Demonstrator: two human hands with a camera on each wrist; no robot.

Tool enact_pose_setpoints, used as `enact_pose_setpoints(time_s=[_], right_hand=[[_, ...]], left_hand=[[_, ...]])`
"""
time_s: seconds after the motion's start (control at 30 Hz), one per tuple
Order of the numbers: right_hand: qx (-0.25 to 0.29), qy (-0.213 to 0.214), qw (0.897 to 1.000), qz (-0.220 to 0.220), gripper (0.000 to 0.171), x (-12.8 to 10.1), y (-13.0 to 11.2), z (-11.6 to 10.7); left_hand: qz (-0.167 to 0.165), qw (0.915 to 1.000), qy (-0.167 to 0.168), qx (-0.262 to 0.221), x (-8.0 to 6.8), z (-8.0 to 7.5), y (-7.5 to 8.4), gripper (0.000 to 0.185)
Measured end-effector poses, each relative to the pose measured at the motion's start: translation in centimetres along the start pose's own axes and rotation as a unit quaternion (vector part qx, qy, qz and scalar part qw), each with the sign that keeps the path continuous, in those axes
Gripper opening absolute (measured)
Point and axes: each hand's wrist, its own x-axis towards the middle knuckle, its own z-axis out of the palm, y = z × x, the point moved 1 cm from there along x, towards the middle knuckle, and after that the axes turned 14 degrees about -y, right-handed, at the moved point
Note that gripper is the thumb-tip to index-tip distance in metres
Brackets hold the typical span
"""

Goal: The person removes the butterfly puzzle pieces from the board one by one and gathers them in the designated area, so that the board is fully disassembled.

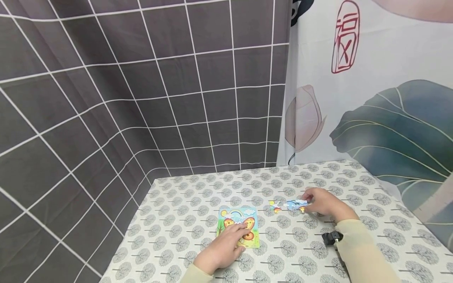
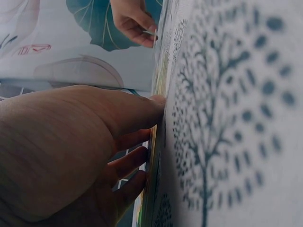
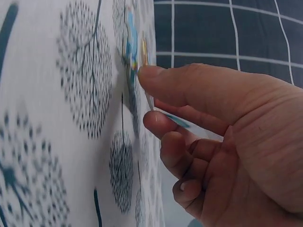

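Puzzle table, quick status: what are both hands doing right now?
Left hand flat, fingers pressing puzzle board. Right hand pinching blue puzzle piece. Loose piece beside it; nothing between piece and board.

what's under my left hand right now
Your left hand rests on the colourful puzzle board, fingers straight. The board's upper part shows a rainbow; the part beneath your fingers is covered.

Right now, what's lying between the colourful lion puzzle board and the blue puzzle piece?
In the head view, one small loose piece lies between the lion puzzle board and the blue piece, on tree-patterned cloth.
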Motion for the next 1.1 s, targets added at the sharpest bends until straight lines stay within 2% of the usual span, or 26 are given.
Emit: enact_pose_setpoints(time_s=[0.43,0.87,1.1], right_hand=[[-0.008,0.005,1.0,0.021,0.041,-0.5,2.2,-0.4],[0.0,0.009,0.999,0.039,0.041,-0.6,2.1,-0.8],[-0.001,0.023,0.999,0.029,0.033,-0.3,1.7,-0.5]], left_hand=[[-0.004,1.0,0.005,0.003,0.0,0.1,-0.1,0.056],[0.003,0.9999,0.009,-0.006,0.0,-0.2,0.0,0.056],[0.005,0.9998,0.019,-0.009,0.0,-0.3,0.0,0.054]])
